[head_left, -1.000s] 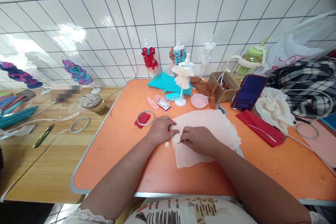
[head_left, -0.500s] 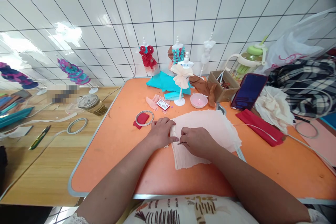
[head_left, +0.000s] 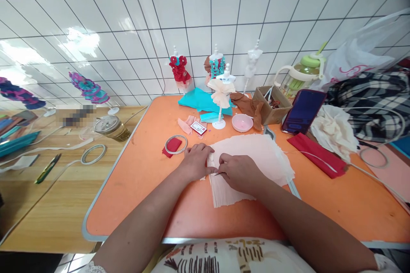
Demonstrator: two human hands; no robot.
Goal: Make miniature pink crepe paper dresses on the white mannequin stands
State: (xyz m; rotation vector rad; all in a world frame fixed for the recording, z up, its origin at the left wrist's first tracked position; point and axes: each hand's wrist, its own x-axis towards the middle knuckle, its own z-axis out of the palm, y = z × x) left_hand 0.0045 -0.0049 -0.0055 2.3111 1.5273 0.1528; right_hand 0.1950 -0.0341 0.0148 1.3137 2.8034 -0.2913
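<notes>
A pale pink cloth point(head_left: 265, 158) lies flat on the orange table point(head_left: 128, 196). My left hand point(head_left: 197, 162) rests on its left edge, fingers spread and bent, the thumb pointing right and pressing on the cloth. Just to the right, my right hand point(head_left: 238, 172) is closed in a pinch on a thin, dark, pointed tool point(head_left: 218, 173), whose tip meets the cloth beside my left thumb. The rest of the tool is hidden in my fingers.
Behind the cloth are a pink bowl point(head_left: 242, 123), a small dress form point(head_left: 221, 98) and a cardboard box point(head_left: 273, 104). A tape roll point(head_left: 176, 144) lies left, a phone point(head_left: 303, 111) and red cloth point(head_left: 317, 155) right.
The tip of the thin tool has shifted slightly left, closer to my left thumb. My left hand has hardly moved.
</notes>
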